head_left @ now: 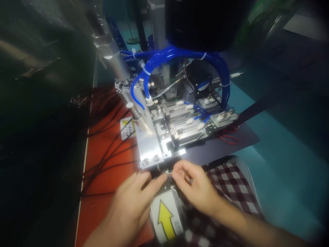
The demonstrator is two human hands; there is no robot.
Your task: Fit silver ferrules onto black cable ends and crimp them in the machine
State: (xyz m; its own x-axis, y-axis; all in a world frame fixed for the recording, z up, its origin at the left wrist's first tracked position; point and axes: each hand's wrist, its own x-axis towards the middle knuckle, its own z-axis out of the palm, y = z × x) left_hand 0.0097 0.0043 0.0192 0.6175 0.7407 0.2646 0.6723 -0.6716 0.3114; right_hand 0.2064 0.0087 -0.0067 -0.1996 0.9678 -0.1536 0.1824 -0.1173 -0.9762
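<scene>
My right hand (194,187) pinches a thin, pale wire (170,173) between thumb and fingertips, just in front of the machine's metal plate. From the other side comes my left hand (135,200), with its thumb tip against the same small spot and its other fingers curled by the plate's front edge. Whatever lies beneath the left fingers is hidden, and the small piece between the hands is too fine to make out. Below them is a white label with a yellow arrow (164,219) on a block. Right behind stands the metal clamping fixture (171,132).
Thick blue air hoses (169,53) arch over the fixture. A metal cylinder (113,56) rises at the left. Black cables (108,161) cross the orange-red machine base (99,212). A red wire (228,139) lies at the right. Checked cloth (235,185) shows beside my right forearm.
</scene>
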